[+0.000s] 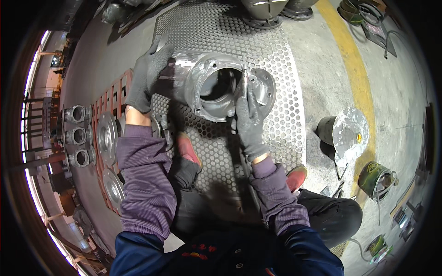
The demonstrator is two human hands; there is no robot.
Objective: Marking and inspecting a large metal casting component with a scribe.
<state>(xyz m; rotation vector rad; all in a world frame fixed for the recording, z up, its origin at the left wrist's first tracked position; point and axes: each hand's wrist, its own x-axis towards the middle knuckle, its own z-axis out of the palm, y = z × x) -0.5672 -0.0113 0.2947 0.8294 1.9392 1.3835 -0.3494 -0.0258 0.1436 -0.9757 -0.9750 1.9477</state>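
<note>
Large grey metal valve housing [214, 85] lies on its side on the perforated steel plate [276, 55], round opening toward us. Our gloved left hand [147, 76] rests spread on its back. Our right hand [249, 120] grips a thin tool [245, 80] at the flange. Right: paint-smeared bucket [347, 133], green can [375, 177], yellow floor stripe [354, 69].

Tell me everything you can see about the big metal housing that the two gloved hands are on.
The metal housing is a grey, cast-looking part, dull with shiny patches. It lies on its side on the perforated metal sheet, its wide round opening facing the camera, ringed by a flange with small holes. The inside looks dark and hollow. The left hand rests on its back end; the right hand holds a round metal cover at its right rim.
</note>
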